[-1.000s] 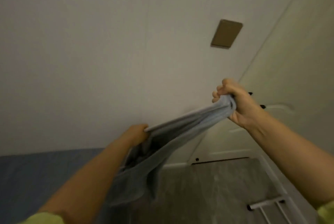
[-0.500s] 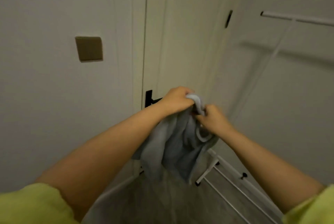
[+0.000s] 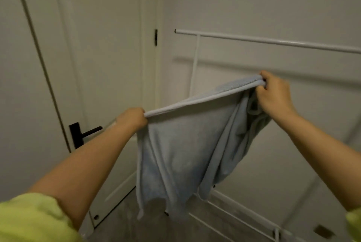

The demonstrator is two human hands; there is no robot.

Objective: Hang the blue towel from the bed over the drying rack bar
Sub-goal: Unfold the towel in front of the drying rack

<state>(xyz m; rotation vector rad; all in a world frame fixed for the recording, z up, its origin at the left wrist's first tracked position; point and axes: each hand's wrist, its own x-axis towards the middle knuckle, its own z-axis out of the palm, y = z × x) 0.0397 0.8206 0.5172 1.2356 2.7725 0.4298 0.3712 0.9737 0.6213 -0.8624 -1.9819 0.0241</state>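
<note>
The pale blue towel (image 3: 181, 149) hangs spread between my two hands, its top hem pulled taut. My left hand (image 3: 132, 119) grips the hem's left end in a fist. Higher and to the right, my right hand (image 3: 273, 93) is closed on the other end, with a bunched fold drooping beside it. The white top bar of the drying rack (image 3: 269, 42) runs across the wall above and behind my right hand. The towel is below the bar and does not touch it.
A white door (image 3: 101, 50) with a black handle (image 3: 84, 134) stands at the left, its hinges in the corner. The rack's white upright (image 3: 194, 65) and lower rails (image 3: 234, 216) stand against the right wall. Grey floor lies below.
The view has swung from the bed toward the door corner and rack. My hands, close together on the bunched towel half a second ago, have moved apart and stretched it open.
</note>
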